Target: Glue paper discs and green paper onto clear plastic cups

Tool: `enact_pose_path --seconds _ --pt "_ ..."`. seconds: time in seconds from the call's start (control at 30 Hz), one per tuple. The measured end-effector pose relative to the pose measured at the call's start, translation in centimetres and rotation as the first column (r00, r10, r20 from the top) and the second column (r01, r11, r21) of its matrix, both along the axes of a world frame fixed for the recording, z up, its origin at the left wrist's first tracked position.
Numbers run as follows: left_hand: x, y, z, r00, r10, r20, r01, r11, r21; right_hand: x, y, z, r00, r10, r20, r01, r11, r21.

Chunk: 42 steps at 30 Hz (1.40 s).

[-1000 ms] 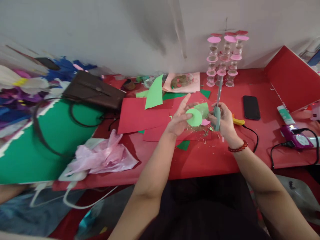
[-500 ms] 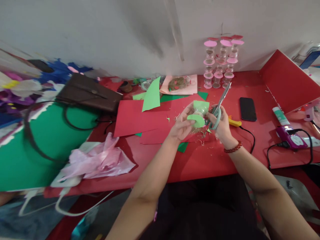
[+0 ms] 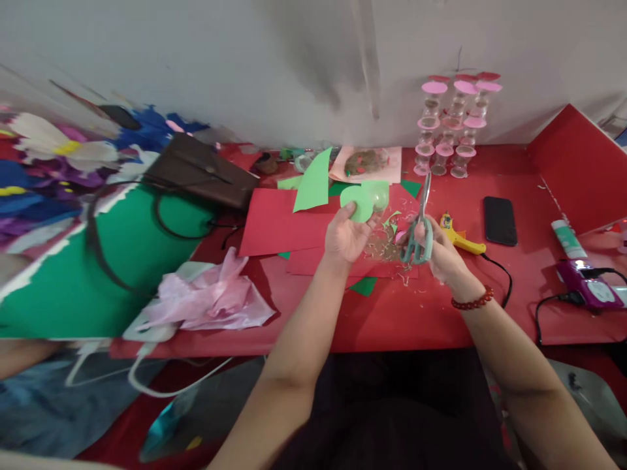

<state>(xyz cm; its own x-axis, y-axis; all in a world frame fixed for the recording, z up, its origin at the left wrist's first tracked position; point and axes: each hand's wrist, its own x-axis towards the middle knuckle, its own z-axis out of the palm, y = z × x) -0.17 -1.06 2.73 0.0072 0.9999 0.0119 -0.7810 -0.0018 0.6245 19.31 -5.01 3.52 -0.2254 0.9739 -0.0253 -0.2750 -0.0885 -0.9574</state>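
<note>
My left hand (image 3: pixel 349 236) grips a small clear plastic piece (image 3: pixel 378 197) with light green paper (image 3: pixel 356 202) at both ends, held above the red paper sheets. Scissors with teal handles (image 3: pixel 418 245) are in my right hand (image 3: pixel 443 253), their blades pointing up and away. Between my hands lie paper scraps and shreds (image 3: pixel 385 247) on a red sheet (image 3: pixel 284 222). A yellow glue gun (image 3: pixel 463 240) rests just beyond my right hand.
Pink-topped plastic columns (image 3: pixel 443 134) stand at the back. A black phone (image 3: pixel 499 220) and purple power adapter (image 3: pixel 590 284) lie right. On the left are a brown bag (image 3: pixel 200 171), pink plastic bag (image 3: pixel 210 297) and green board (image 3: pixel 117 261).
The view has shifted left. My left hand has moved away from the scissors with the green-and-clear piece and turned it. The glue gun is now more exposed.
</note>
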Motion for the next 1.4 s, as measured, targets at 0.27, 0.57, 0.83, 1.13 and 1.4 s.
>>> enact_pose_path --seconds 0.27,0.57,0.83,1.13,1.4 --pt "0.1 0.1 0.2 0.999 0.034 -0.002 -0.034 0.998 -0.047 0.0 0.2 -0.3 0.997 0.031 -0.076 -0.027 0.998 0.055" --pt "0.1 0.3 0.4 0.998 0.061 0.035 -0.059 0.996 -0.059 0.0 0.1 -0.4 0.998 0.047 -0.039 -0.042 0.991 0.129" --pt "0.2 -0.2 0.8 0.999 0.014 0.034 -0.013 1.000 -0.025 0.8 0.6 -0.7 0.983 0.125 -0.132 -0.115 0.990 0.083" --pt "0.3 -0.3 1.2 0.999 0.012 0.043 -0.008 0.996 -0.093 -0.2 0.2 -0.9 0.984 0.027 0.176 -0.035 0.998 0.046" --pt "1.4 -1.1 1.6 0.997 -0.079 0.028 0.082 0.987 -0.138 -0.2 1.2 -2.0 0.972 -0.017 0.235 -0.013 0.992 0.126"
